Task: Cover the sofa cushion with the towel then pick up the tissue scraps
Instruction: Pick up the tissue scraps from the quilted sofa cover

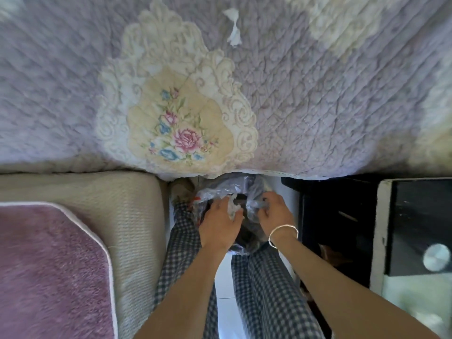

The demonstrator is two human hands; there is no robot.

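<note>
A lilac quilted towel (318, 99) with a cream floral patch (181, 123) lies spread over the sofa cushion. One white tissue scrap (233, 28) rests on it near the far edge. Below the sofa's front edge stands a dark bin lined with a clear plastic bag (247, 189), between my checked trouser legs. My left hand (220, 226) is over the bin's mouth with a crumpled white tissue scrap (232, 205) at its fingertips. My right hand (276, 212), with a silver bangle on the wrist, pinches the bag's rim.
A beige sofa section (132, 216) with a fluffy mauve mat (49, 270) lies at the left. A black cabinet (342, 216) and a white-edged dark table top (415, 228) with a round metal object (436, 260) stand close on the right. White floor tiles (226, 302) show between my legs.
</note>
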